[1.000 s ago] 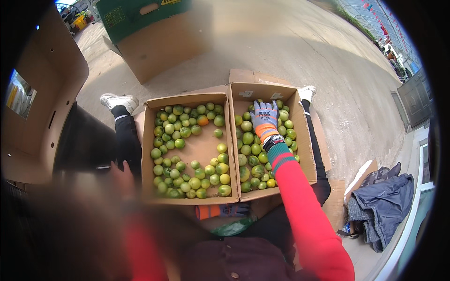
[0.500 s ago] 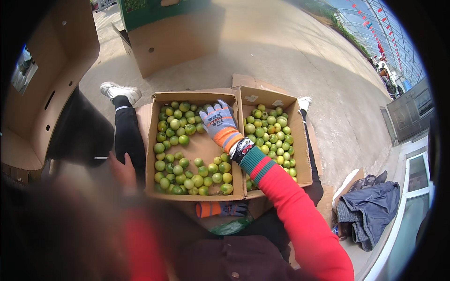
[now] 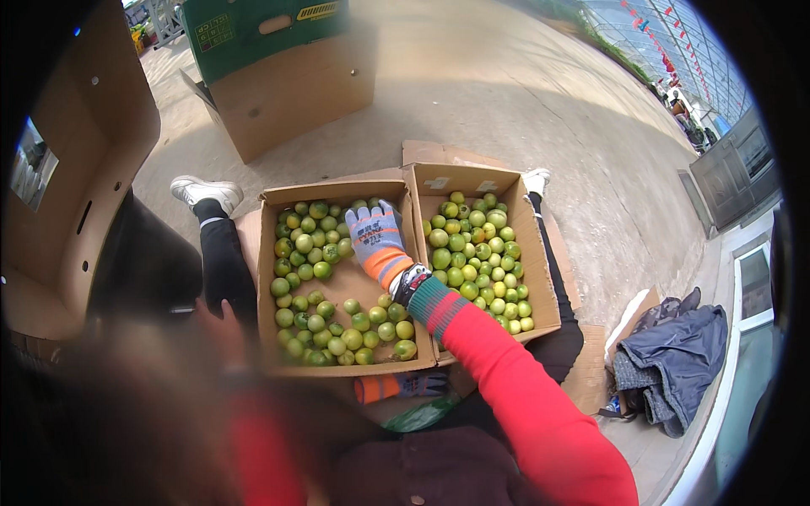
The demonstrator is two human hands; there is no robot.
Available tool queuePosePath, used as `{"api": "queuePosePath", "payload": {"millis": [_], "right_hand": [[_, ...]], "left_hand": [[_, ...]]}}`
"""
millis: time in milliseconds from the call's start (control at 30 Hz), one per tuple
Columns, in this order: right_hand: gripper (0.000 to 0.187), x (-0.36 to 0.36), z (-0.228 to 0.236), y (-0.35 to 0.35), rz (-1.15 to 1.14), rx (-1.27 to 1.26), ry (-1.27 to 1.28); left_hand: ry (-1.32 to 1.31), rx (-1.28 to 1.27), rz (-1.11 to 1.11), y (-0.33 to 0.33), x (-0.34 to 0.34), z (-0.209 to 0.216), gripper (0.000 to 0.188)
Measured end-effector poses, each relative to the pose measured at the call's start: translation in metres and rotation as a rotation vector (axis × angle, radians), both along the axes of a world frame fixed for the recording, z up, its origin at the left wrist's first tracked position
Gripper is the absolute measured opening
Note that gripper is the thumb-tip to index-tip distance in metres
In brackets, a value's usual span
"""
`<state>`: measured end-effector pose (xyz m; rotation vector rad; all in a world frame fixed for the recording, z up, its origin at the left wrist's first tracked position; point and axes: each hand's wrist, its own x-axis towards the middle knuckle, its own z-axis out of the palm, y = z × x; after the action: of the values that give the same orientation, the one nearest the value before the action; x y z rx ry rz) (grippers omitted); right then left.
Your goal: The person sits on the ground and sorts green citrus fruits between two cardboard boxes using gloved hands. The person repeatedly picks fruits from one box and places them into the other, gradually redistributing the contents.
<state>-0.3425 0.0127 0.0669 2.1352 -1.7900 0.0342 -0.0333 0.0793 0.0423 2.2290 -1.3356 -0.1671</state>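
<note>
Two open cardboard boxes of small green round fruits stand side by side on the floor between my legs: the left box and the right box. My right hand, in a grey glove with an orange band and a red sleeve behind it, lies back-up over the fruits at the far right of the left box. What is under its palm is hidden. My left hand is bare and blurred beside the left box's outer wall. Whether it holds anything is unclear.
A spare orange and grey glove lies below the boxes' near edge. A large brown carton with a green top stands farther off, and an empty carton is at my left. A blue-grey jacket lies at right on the concrete.
My right hand has moved left, from over the fruits in the right box across the divide to the left box. The view has shifted slightly.
</note>
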Motion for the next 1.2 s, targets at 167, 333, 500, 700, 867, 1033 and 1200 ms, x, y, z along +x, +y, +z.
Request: {"api": "queuePosePath", "payload": {"millis": [167,333,500,700,867,1033,1200], "right_hand": [[0.053,-0.059,0.058,0.022,-0.171,-0.278,-0.529],[0.052,-0.138,0.021,0.011,-0.421,-0.190,-0.513],[0.050,-0.142,-0.004,-0.005,-0.426,-0.005,-0.228],[0.038,-0.145,-0.015,-0.017,-0.440,-0.065,-0.160],[0.040,-0.144,-0.012,-0.014,-0.477,0.036,-0.136],[0.040,-0.137,0.008,-0.005,-0.334,-0.345,-0.323],[0.023,-0.053,0.075,0.012,0.035,-0.160,-0.279]], "left_hand": [[-0.047,0.026,0.051,0.004,0.008,-0.002,0.062],[-0.057,0.003,-0.014,-0.006,-0.001,-0.012,0.061],[-0.166,0.013,-0.005,-0.002,0.008,-0.011,0.060],[-0.231,0.060,0.020,-0.001,0.009,-0.007,0.061],[-0.100,0.126,0.029,0.002,-0.013,0.021,0.060],[-0.045,0.079,0.019,0.003,-0.017,0.019,0.057],[-0.038,-0.062,0.044,0.000,0.004,-0.007,0.061]]}}
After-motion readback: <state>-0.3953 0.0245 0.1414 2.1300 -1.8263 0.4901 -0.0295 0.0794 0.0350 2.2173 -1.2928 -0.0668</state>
